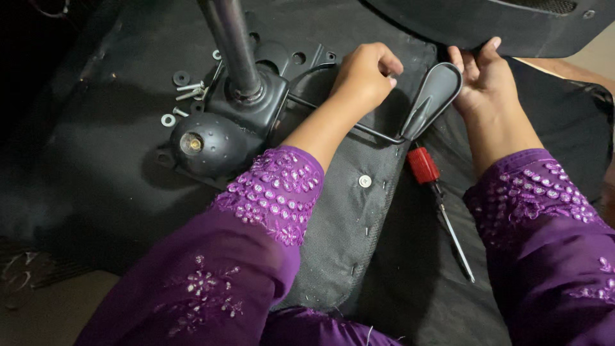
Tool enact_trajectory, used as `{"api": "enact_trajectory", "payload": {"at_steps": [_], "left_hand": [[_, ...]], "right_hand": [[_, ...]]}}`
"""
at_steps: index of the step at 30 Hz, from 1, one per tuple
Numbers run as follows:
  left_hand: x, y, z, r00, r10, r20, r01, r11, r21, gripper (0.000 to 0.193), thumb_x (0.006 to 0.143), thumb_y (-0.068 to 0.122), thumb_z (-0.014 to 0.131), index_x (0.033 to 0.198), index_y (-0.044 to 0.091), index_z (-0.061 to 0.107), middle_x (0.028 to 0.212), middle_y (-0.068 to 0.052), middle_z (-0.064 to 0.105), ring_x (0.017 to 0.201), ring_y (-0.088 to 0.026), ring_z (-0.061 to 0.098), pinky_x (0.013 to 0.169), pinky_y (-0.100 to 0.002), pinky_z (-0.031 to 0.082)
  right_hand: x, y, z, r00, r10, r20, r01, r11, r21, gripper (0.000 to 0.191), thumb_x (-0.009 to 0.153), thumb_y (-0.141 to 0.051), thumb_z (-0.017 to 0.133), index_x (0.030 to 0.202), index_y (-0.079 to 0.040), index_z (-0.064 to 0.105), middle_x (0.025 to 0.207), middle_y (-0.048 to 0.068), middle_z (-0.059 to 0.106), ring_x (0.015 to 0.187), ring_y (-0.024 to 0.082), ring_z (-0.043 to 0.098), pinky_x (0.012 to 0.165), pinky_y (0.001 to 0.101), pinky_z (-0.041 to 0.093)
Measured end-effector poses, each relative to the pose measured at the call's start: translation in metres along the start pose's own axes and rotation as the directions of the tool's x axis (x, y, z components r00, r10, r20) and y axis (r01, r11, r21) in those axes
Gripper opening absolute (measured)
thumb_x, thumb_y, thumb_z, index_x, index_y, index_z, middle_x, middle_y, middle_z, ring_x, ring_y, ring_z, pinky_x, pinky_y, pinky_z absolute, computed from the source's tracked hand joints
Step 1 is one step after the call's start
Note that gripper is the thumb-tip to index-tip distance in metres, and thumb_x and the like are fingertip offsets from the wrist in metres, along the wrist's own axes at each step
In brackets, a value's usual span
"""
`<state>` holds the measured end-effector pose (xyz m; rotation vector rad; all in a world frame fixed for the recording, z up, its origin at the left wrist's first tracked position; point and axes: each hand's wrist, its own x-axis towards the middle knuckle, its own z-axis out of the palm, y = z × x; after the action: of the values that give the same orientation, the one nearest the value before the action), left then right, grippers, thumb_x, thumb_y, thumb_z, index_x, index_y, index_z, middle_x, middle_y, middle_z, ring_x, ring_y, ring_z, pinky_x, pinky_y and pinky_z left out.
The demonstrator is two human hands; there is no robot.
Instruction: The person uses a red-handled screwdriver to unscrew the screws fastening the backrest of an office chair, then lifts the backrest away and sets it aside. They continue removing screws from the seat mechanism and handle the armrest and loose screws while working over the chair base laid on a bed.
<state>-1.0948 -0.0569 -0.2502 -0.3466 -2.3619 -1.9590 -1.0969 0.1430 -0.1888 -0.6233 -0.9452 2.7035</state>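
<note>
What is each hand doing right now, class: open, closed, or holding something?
Left hand: closed in a loose fist on the black chair underside; what it grips cannot be told.
Right hand: open, fingers against the black chair part above.

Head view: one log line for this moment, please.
left hand fist on chair base | right hand at backrest edge | lever between | screwdriver lying | bolts loose
</note>
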Motion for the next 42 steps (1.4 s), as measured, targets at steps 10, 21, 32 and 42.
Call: {"api": "enact_trajectory", "payload": {"at_steps": [10, 21, 32, 42], "left_hand": [[-0.046, 0.033, -0.017, 0.993, 0.102, -0.059, -0.097, 0.992, 0.083, 0.013, 0.074, 0.002, 0.080, 0.087, 0.005, 0.077, 0.088, -0.012, 0.077, 0.083, -0.024, 0.077, 0.077, -0.034, 0.060], [-0.078, 0.040, -0.019, 0.945, 0.327, -0.034, -0.311, 0.922, 0.230, 0.006, 0.071, 0.002, 0.081, 0.076, 0.003, 0.079, 0.084, -0.019, 0.074, 0.083, -0.033, 0.073, 0.076, -0.040, 0.057], [-0.091, 0.042, -0.031, 0.972, 0.234, 0.000, -0.232, 0.963, 0.136, 0.010, 0.079, 0.002, 0.076, 0.088, 0.004, 0.078, 0.086, -0.016, 0.076, 0.083, -0.028, 0.077, 0.077, -0.036, 0.060], [-0.082, 0.035, -0.020, 0.975, 0.186, -0.118, -0.176, 0.980, 0.094, 0.014, 0.080, 0.001, 0.070, 0.090, 0.005, 0.079, 0.090, -0.014, 0.079, 0.087, -0.026, 0.076, 0.079, -0.035, 0.059]], "right_hand": [[-0.034, -0.011, -0.003, 0.987, 0.116, -0.106, -0.111, 0.992, 0.056, 0.025, 0.105, -0.004, 0.054, 0.121, 0.014, 0.051, 0.121, 0.028, 0.062, 0.113, 0.041, 0.070, 0.095, 0.0490, 0.061], [-0.098, -0.013, -0.022, 0.986, 0.066, 0.152, -0.003, 0.923, -0.384, 0.027, 0.102, -0.003, 0.054, 0.125, 0.009, 0.059, 0.113, 0.021, 0.067, 0.098, 0.026, 0.069, 0.092, 0.0360, 0.059], [-0.131, 0.007, -0.016, 0.971, 0.179, 0.159, -0.078, 0.865, -0.495, 0.031, 0.098, -0.009, 0.042, 0.109, 0.008, 0.065, 0.105, 0.021, 0.071, 0.100, 0.031, 0.071, 0.096, 0.0417, 0.060], [-0.100, -0.018, -0.039, 0.988, 0.108, 0.114, -0.067, 0.947, -0.314, 0.020, 0.108, -0.012, 0.056, 0.120, 0.004, 0.060, 0.098, 0.014, 0.069, 0.089, 0.025, 0.064, 0.087, 0.0383, 0.057]]}}
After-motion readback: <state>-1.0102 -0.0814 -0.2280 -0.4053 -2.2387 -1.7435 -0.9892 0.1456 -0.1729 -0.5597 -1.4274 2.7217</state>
